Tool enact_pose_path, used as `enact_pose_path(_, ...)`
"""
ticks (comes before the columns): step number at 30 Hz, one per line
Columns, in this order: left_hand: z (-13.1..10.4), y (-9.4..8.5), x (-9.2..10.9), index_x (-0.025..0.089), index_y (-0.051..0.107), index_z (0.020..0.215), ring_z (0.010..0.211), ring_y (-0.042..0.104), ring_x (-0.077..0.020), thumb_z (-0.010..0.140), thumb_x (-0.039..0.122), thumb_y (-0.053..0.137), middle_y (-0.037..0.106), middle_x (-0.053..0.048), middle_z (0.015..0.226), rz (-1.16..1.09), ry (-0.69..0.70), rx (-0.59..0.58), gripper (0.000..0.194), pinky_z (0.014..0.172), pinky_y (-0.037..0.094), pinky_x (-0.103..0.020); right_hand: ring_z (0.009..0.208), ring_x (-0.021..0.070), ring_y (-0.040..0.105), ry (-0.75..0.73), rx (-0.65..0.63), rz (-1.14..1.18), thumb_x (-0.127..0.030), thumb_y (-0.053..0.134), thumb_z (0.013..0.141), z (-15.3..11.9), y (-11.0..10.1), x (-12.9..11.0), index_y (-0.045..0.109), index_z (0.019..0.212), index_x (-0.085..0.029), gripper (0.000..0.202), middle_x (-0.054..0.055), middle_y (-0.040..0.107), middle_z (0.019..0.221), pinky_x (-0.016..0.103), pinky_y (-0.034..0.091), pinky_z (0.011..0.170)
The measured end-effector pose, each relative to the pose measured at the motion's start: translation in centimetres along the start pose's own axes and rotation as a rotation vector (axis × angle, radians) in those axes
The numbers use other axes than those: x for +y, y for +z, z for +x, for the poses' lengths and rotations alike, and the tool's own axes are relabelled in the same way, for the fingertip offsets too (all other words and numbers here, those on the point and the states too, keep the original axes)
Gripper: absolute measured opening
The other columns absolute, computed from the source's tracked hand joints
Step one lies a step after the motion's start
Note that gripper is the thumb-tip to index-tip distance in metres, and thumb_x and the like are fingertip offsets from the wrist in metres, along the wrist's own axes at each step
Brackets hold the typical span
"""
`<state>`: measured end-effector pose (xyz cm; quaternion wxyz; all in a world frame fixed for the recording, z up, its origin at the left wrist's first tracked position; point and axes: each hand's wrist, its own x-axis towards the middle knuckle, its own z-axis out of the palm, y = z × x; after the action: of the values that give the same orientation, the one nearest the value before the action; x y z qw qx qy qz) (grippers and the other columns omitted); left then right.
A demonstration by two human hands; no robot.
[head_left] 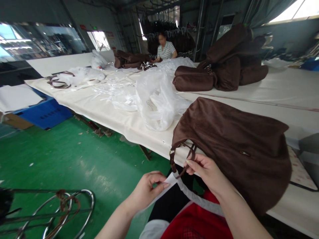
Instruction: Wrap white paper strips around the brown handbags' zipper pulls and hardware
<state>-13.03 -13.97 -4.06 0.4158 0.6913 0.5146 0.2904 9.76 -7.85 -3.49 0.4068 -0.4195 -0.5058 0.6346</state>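
Head view: a worker's left hand (150, 188) pinches a white strip (170, 181) between thumb and fingers as the right hand (205, 167) grips a thin brown strap (192, 153) just beside it. Largest in the scene, a brown bag (234, 142) lies at the near edge of a cream-covered surface (133, 124), its white-wrapped handle (199, 199) curving below the right hand. Beyond sit crumpled clear plastic (163, 111), piled brown bags (226, 71) and a person in a striped shirt (166, 50).

Metal frame (45, 191), near left: cut off by edge. Blue box (47, 121): lettering too blurred to read. Right hand (203, 166) hides part of brown strap (181, 173).
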Motion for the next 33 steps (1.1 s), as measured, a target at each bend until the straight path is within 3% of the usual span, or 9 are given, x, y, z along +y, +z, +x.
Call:
enact_pose_path(5,1.1,0.3,1.1,0.017,0.072,0.075,0.067,0.055,-0.0135,0.091,0.038,0.052,0.061,-0.004,0.073,0.015,0.036,0.014,0.033,0.065,0.043,-0.023,0.07,0.0154,0.06,-0.012,0.071,-0.019,-0.046,0.074,0.072,0.5,2.1,1.6,0.072,0.078,-0.017,0.03,0.003,0.068,0.073,0.029,0.048,0.069)
enact_pose_path(7,1.4,0.6,1.1,0.018,0.073,0.073,0.073,0.058,-0.0146,0.091,0.037,0.053,0.062,-0.005,0.079,0.016,0.035,0.075,0.032,0.069,0.044,-0.023,0.075,0.0173,0.061,0.004,0.044,-0.051,-0.046,0.074,0.072,0.6,2.8,2.4,0.074,0.078,-0.016,0.03,0.005,0.07,0.078,0.03,0.048,0.072)
enact_pose_path(9,1.5,0.7,1.1,0.019,0.073,0.072,0.077,0.059,-0.0156,0.089,0.036,0.055,0.062,-0.005,0.082,0.052,0.025,0.142,0.03,0.071,0.045,-0.023,0.067,0.0151,0.059,0.051,0.022,-0.034,-0.049,0.074,0.07,0.7,3.1,2.8,0.073,0.08,-0.016,0.035,0.004,0.068,0.072,0.027,0.047,0.064)
enact_pose_path(12,1.5,0.8,1.2,0.019,0.071,0.067,0.071,0.056,-0.014,0.089,0.037,0.055,0.058,-0.004,0.075,0.127,-0.006,0.169,0.033,0.065,0.042,-0.022,0.043,0.0062,0.038,0.132,0.064,0.074,-0.054,0.07,0.072,1.1,2.9,2.5,0.068,0.084,-0.014,0.042,-0.005,0.05,0.052,0.02,0.029,0.04)
enact_pose_path(15,1.6,0.8,1.5,0.018,0.068,0.064,0.064,0.052,-0.0122,0.089,0.037,0.055,0.055,-0.003,0.07,0.157,-0.021,0.147,0.035,0.059,0.039,-0.021,0.036,0.0035,0.025,0.133,0.112,0.106,-0.058,0.062,0.077,2.0,2.3,1.8,0.061,0.08,-0.016,0.042,-0.01,0.038,0.048,0.019,0.015,0.035)
enact_pose_path(22,3.0,1.8,1.4,0.017,0.063,0.06,0.062,0.051,-0.0126,0.088,0.036,0.053,0.053,-0.001,0.063,0.126,-0.068,0.248,0.036,0.059,0.037,-0.021,0.046,0.0101,0.048,-0.007,0.045,-0.42,-0.041,0.056,0.082,4.1,1.3,1.8,0.061,0.065,-0.017,0.029,-0.002,0.055,0.051,0.021,0.034,0.045)
enact_pose_path(25,3.9,2.0,1.5,0.017,0.057,0.056,0.06,0.048,-0.0118,0.089,0.035,0.051,0.05,0.0,0.061,0.18,-0.058,0.249,0.038,0.059,0.035,-0.021,0.059,0.0162,0.06,-0.088,0.172,-0.572,-0.04,0.059,0.08,4.4,0.5,1.7,0.068,0.085,-0.016,0.026,0.003,0.067,0.066,0.026,0.044,0.057)
enact_pose_path(28,4.8,2.0,1.8,0.017,0.052,0.054,0.058,0.046,-0.0111,0.089,0.034,0.05,0.047,0.001,0.059,0.232,-0.054,0.26,0.039,0.058,0.033,-0.021,0.069,0.0199,0.065,-0.185,0.271,-0.647,-0.039,0.057,0.081,4.4,-0.2,1.8,0.061,0.116,-0.013,0.043,0.007,0.072,0.084,0.031,0.049,0.068)
enact_pose_path(33,6.1,2.2,2.0,0.017,0.053,0.055,0.058,0.047,-0.0114,0.09,0.035,0.049,0.048,0.001,0.059,0.271,-0.064,0.308,0.04,0.057,0.032,-0.022,0.095,0.0218,0.067,-0.311,0.178,-0.606,-0.032,0.042,0.09,4.3,-0.5,2.0,0.062,0.12,-0.023,0.037,0.008,0.071,0.109,0.034,0.05,0.086)
